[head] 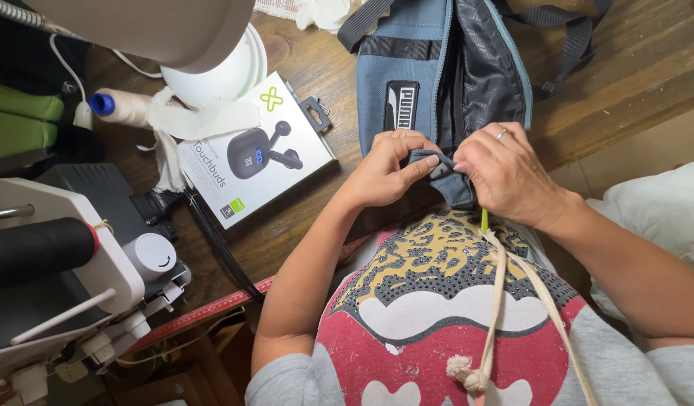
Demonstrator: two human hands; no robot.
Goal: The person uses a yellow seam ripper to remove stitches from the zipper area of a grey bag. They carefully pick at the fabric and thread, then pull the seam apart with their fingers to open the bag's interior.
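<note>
**Two hands pinch the edge of a blue bag at a crowded sewing table**

A person seated at a wooden table (625, 68) works on a blue-grey bag (407, 68) that lies on the table's near edge, straight ahead of the chest, its dark lining open towards the camera. The left hand (388, 169) has its fingers curled and pressed together, thumb and forefinger pinching a thin dark strip of fabric (437, 156) at the bag's lower edge. The right hand (508, 177), a ring (501, 134) on one finger, meets it from the other side, its fingertips closed on the same strip, so the two hands touch just above the bag's bottom corner. A cream cord (497, 301) hangs down the front of the person's printed shirt, ending in a knot near the lower frame.

To the left of the bag lies a white box (226, 169) picturing dark earbuds, with a strip of white cloth (204, 120) draped over its far corner. Beyond it stands a spool of pale thread (125, 107) with a blue core, beside a white bowl (230, 75). A sewing machine (54, 263) carrying a large black spool fills the lower left, and a red measuring tape (211, 308) runs along the table edge near the left forearm.
</note>
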